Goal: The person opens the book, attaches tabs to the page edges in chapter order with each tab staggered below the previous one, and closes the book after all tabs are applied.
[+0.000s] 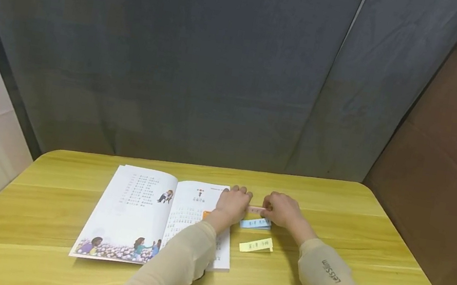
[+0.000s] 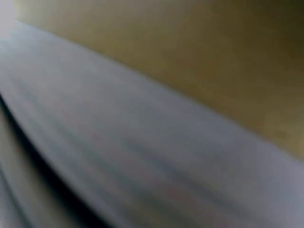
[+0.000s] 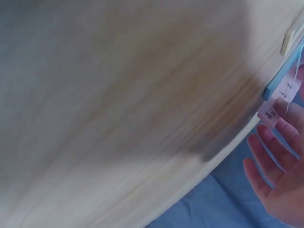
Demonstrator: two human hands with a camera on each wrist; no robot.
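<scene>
An open picture book (image 1: 134, 212) lies on the yellow wooden table (image 1: 355, 215). My left hand (image 1: 233, 203) sits with curled fingers at the right edge of the book's right page. My right hand (image 1: 282, 209) is just to its right. A narrow pink paper strip (image 1: 257, 210) spans the gap between them, and each hand pinches one end. In the right wrist view the pink strip (image 3: 280, 102) carries handwriting and sits at my fingertips (image 3: 285, 126), beside a blue note (image 3: 280, 78). The left wrist view is only blur.
A small stack of blue notes (image 1: 256, 223) lies just under the hands, and a yellow note (image 1: 256, 245) lies nearer to me. A dark grey cloth (image 1: 204, 70) hangs behind the table and a brown board (image 1: 454, 146) stands at the right.
</scene>
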